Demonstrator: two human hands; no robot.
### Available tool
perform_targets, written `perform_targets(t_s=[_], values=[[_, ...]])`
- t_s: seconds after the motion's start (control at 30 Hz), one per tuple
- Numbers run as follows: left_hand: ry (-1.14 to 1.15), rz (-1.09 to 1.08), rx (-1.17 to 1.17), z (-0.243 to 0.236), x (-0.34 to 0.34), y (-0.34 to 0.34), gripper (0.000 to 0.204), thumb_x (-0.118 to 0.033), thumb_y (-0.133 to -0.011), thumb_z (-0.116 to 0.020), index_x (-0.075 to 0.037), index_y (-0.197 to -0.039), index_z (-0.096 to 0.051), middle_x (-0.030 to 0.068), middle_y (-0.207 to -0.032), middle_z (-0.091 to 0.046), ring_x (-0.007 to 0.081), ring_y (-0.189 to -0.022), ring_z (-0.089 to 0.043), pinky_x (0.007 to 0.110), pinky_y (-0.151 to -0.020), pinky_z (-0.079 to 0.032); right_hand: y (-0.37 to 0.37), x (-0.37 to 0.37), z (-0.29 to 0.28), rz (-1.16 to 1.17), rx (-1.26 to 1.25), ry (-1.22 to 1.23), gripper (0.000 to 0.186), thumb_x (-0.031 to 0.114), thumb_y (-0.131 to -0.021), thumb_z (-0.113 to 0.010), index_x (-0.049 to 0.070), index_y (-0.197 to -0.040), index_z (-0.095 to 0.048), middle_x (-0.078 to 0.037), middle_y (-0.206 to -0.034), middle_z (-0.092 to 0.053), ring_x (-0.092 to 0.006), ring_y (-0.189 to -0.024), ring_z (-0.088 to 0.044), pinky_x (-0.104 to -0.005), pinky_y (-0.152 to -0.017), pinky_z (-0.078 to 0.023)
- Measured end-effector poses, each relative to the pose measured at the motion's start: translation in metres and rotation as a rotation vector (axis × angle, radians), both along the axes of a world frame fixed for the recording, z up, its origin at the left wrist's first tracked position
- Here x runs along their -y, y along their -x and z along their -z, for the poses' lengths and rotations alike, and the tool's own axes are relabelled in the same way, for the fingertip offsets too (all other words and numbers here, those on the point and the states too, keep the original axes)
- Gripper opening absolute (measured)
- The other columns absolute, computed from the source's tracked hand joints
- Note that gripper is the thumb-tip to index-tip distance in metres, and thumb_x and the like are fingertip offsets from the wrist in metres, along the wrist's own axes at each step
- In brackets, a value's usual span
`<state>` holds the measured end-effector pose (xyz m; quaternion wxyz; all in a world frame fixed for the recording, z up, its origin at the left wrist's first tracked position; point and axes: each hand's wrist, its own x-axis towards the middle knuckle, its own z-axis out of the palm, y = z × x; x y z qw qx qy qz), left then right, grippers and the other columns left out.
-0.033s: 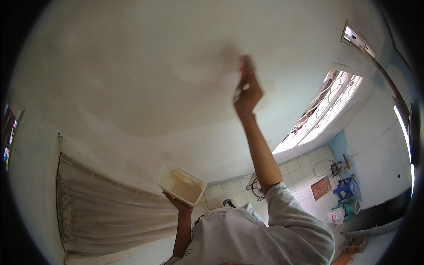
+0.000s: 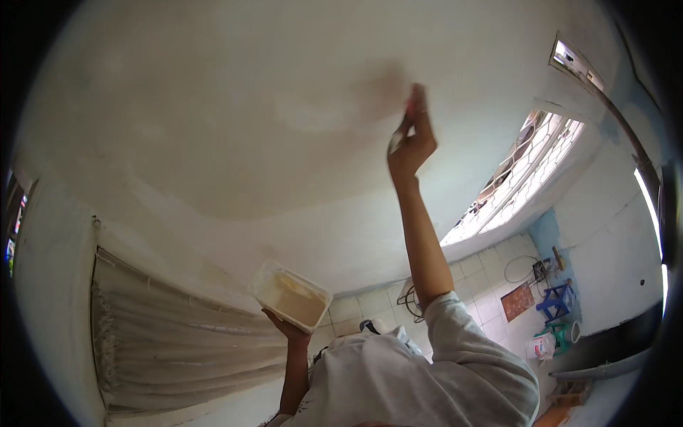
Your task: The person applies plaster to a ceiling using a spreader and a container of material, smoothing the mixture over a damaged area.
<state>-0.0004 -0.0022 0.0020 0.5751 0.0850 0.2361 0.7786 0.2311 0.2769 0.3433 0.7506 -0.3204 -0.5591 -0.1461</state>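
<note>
My left hand (image 2: 292, 329), at lower centre, grips a clear rectangular plastic tub (image 2: 313, 322) from underneath. Smooth beige paste (image 2: 293, 299) lies in the tub, which is tilted. Higher up, my right hand (image 2: 414, 146) reaches to a broad off-white plastered surface (image 2: 235, 142) with damp-looking, darker patches. Its fingers are pinched together around something. A bit of red shows near the fingertips, but the held thing is blurred and mostly hidden, so I cannot make out its kind. A brownish smudge or shadow falls on the surface beside the fingertips.
A beige curtain (image 2: 192, 334) hangs at the left. On the right is a window (image 2: 516, 181) with a wavy grille. Low on the right, a blue stool (image 2: 556, 302), a white bucket (image 2: 541, 347) and a green stool (image 2: 562, 339) stand on the tiled floor (image 2: 491, 285).
My right hand has shifted a little to the right along the plastered surface. My left hand and the tub have stayed in place.
</note>
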Motion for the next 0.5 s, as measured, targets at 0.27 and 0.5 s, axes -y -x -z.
perform_targets(t_s=[0.27,0.5], values=[[-0.037,0.000,-0.051,0.000,-0.001,0.023,0.075,-0.065,-0.104,-0.025,-0.014,-0.159,-0.018,0.0080,-0.157,-0.034,0.0230,-0.137,-0.043,0.043,-0.117,-0.036,0.157,0.016,0.104,-0.199,0.649,0.324,0.070,-0.003,-0.081,-0.061,0.017,-0.147,-0.052,-0.015,-0.155,-0.045,-0.0320,-0.134,-0.054,-0.0405,-0.089,-0.060],[0.139,-0.037,-0.097,-0.018,0.016,0.024,0.082,-0.076,-0.099,-0.025,-0.018,-0.155,-0.031,0.0040,-0.152,-0.040,0.0229,-0.137,-0.044,0.042,-0.113,-0.041,0.069,0.040,0.050,-0.417,0.194,0.134,0.058,-0.013,-0.085,-0.049,0.008,-0.138,-0.061,-0.016,-0.136,-0.063,-0.0302,-0.120,-0.065,-0.0427,-0.109,-0.048]])
